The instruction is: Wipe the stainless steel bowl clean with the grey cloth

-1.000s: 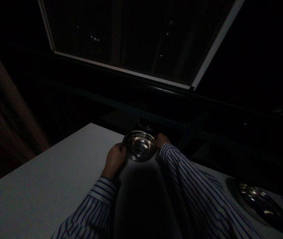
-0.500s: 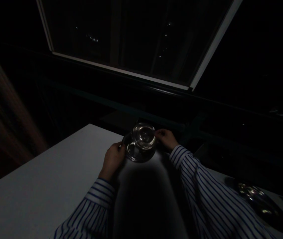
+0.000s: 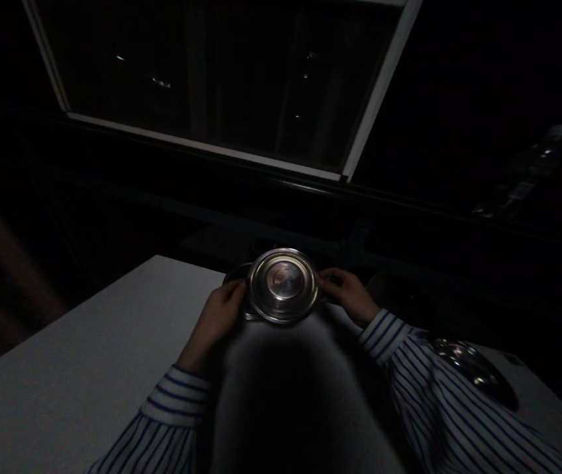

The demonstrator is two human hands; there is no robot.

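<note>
Sleeves (image 3: 175, 398) with blue stripes come up below the metal dish (image 3: 285, 284), one on each side of it, and the pale tabletop (image 3: 108, 362) spreads to the left of this dish. Domed metal object (image 3: 482, 375) lies well apart to the right of the dish, partly hidden. The left hand (image 3: 216, 315) is at the dish's left rim; its thumb and fingers come together, but I cannot tell whether they grip the dish, the second vessel (image 3: 250, 316) just behind it, or both. The right hand (image 3: 350, 293) pinches the dish's right rim.

Compared with half a second ago, the dish shows wider, its round face turns to the camera, and it covers most of the vessel. For the work in hand this means, as I judge, that the dish is handled as a piece separate from the vessel.

Farther, a blurred bottle (image 3: 532, 174) now shows more fully, high to the right of the dish, as the view shifts. A window frame (image 3: 202, 145) stands beyond the dish.
</note>
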